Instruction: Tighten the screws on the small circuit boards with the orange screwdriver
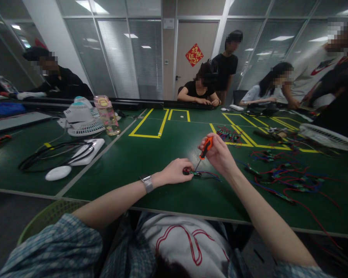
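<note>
Between the fingers of my left hand (178,171) is one end of a small green circuit board (196,174) lying on the green table. A dark reddish round part (186,170) shows at that end, and red and blue wires (211,175) trail off to the right. My right hand (219,152) is closed around the orange and black handle of a screwdriver (206,148). The shaft slants down to the left, its tip at the board beside my left fingertips. Whether the tip touches a screw is too small to see.
Wired circuit boards (287,173) lie in a tangle on the right, with another cluster (228,134) behind my right hand. To the left are a white mouse (58,173), black cable (31,156), a bottle (108,116) and a white fan (82,117). Several people sit or stand around.
</note>
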The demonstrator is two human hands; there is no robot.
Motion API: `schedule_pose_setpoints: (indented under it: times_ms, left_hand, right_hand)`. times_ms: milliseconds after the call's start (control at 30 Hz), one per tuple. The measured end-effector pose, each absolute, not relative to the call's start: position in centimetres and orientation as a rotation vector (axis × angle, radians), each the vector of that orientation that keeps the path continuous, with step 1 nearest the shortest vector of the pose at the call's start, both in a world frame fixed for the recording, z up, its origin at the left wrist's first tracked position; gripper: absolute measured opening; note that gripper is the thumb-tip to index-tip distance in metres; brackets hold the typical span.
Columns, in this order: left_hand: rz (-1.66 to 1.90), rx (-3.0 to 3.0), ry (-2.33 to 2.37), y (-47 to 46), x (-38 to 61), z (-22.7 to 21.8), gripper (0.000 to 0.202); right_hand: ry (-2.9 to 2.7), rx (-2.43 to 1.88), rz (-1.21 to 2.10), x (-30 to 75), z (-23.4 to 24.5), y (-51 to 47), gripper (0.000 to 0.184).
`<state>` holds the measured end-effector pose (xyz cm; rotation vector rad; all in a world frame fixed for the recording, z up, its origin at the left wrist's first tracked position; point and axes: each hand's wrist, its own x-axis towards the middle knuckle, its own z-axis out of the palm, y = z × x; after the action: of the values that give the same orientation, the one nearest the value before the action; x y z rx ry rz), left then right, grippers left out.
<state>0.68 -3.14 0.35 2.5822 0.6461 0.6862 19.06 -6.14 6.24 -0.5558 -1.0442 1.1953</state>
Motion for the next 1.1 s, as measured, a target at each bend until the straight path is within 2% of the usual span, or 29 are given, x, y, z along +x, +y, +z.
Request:
schedule_pose_setpoints:
  times_ms: [1100]
  left_hand:
    - [0.684,2.522,0.627,-3.03,0.59,0.43,0.011]
  right_hand:
    - [-0.997,-0.543,1.174,19.12,6.0,-5.94,0.027]
